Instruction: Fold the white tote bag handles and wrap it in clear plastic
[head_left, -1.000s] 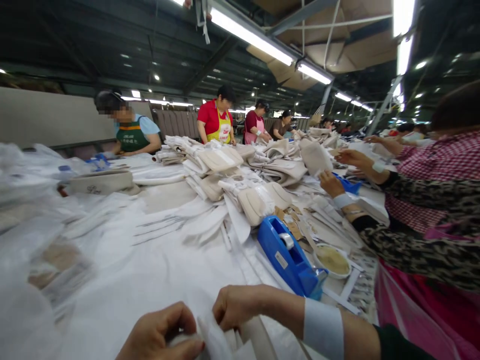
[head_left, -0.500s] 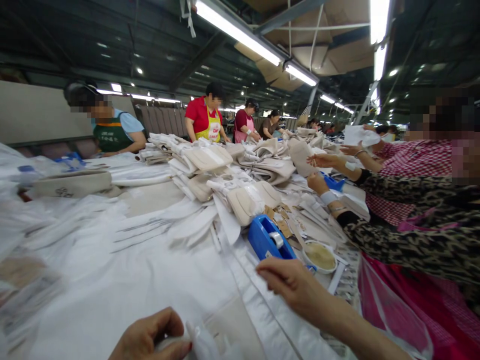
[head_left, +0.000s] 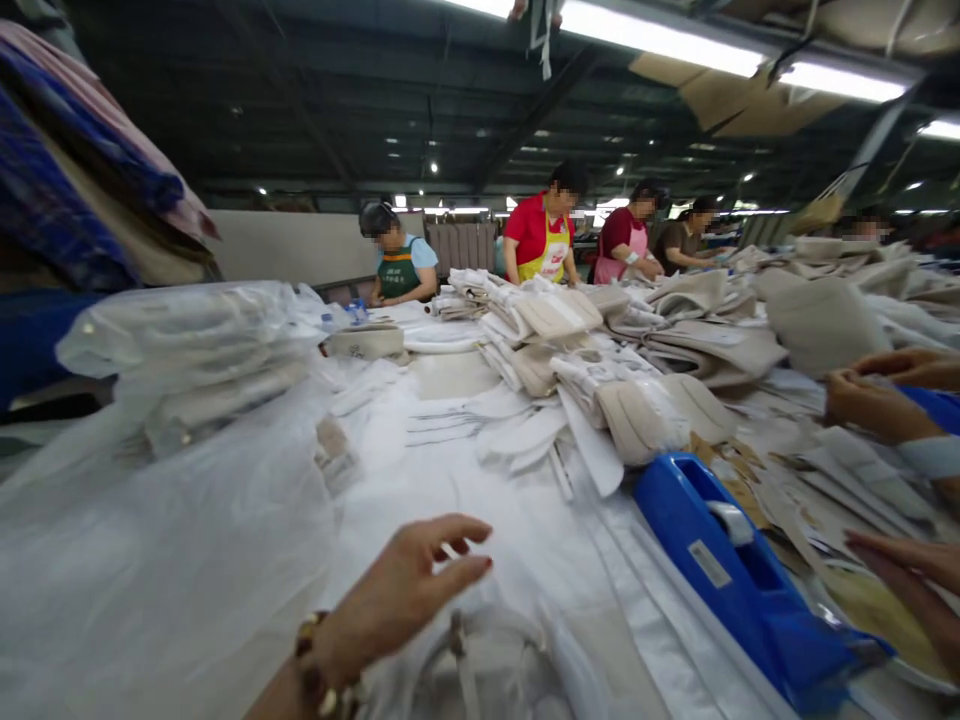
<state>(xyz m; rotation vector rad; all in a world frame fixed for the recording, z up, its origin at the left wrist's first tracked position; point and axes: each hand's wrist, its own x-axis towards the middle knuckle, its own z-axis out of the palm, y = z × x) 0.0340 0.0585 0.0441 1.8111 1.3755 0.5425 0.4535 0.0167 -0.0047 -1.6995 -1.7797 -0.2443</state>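
Left hand [head_left: 412, 585] has come off the plastic it was pinching, fingers wide now and holding nothing, so the clear bag [head_left: 491, 660] lies unpinched below it, by the near edge of the table [head_left: 442, 485]. Out past the blue tape dispenser [head_left: 739, 590], what looks like the right hand [head_left: 911, 580] is cut off by the view; can't tell its grip. Flat white surface runs on ahead, plastic sheeting [head_left: 187, 540] crowding the left side, the dispenser hemming the right.

No text is legible on aprons [head_left: 395, 276] or tape dispenser [head_left: 752, 592].
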